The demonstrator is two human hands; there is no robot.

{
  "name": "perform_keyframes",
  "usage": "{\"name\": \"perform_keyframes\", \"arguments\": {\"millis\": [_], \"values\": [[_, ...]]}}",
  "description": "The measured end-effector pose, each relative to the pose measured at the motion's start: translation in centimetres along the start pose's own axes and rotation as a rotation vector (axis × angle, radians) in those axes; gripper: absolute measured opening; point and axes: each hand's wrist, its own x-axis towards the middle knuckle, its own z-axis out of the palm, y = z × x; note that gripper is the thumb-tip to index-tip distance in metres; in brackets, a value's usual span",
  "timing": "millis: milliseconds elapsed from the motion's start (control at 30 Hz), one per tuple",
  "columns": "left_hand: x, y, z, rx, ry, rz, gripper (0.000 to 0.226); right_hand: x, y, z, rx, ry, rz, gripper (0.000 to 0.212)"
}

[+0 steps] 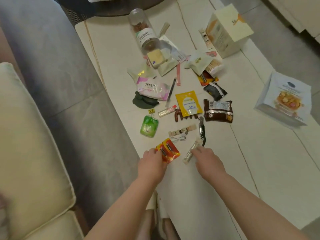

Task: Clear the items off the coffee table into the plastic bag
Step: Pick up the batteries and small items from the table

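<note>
White table strewn with small items, clutter mid-table. My left hand fingers pinching the red-orange battery pack near the front edge; right hand fingers touching a pale wrapped stick beside it.

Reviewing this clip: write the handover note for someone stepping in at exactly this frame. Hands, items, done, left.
Left hand: fingers on the orange battery pack, at the table's near edge; grip not clear.
Right hand: fingertips on the clear slim packet; not lifted.
Coffee table is crowded: corkscrew, green pouch, yellow sachet, brown snack bag, BERLIN wipes, glass jar, cream box.
Plastic bag: not in view.
Done: nothing evident.
Left: essentially everything; find the bag first.
</note>
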Motion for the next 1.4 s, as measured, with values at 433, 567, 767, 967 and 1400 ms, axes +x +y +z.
{"name": "perform_keyframes", "arguments": {"millis": [433, 567, 767, 967, 1400], "values": [[6.5, 1.8, 2.5, 0.135, 0.134, -0.037, 0.051, 5.5, 1.0, 0.5, -0.301, 0.244, -0.313, 0.036], [6.9, 1.6, 1.6, 0.0, 0.027, -0.099, 0.036, 6.1, 0.5, -1.4, -0.223, 0.211, -0.277, 0.037], [7.1, 0.2, 1.0, -0.224, -0.089, -0.113, 0.016, 8.3, -1.0, -4.3, -0.167, 0.233, -0.178, 0.028], [7.2, -1.4, 0.6, -0.387, -0.065, -0.15, 0.01, 10.0, -3.4, -3.6, -0.223, 0.213, -0.062, 0.031], [2.9, -3.6, -3.0, -0.664, 0.026, -0.27, 0.012, 6.3, -6.2, -6.7, 0.182, 0.13, 0.009, 0.018]]}}
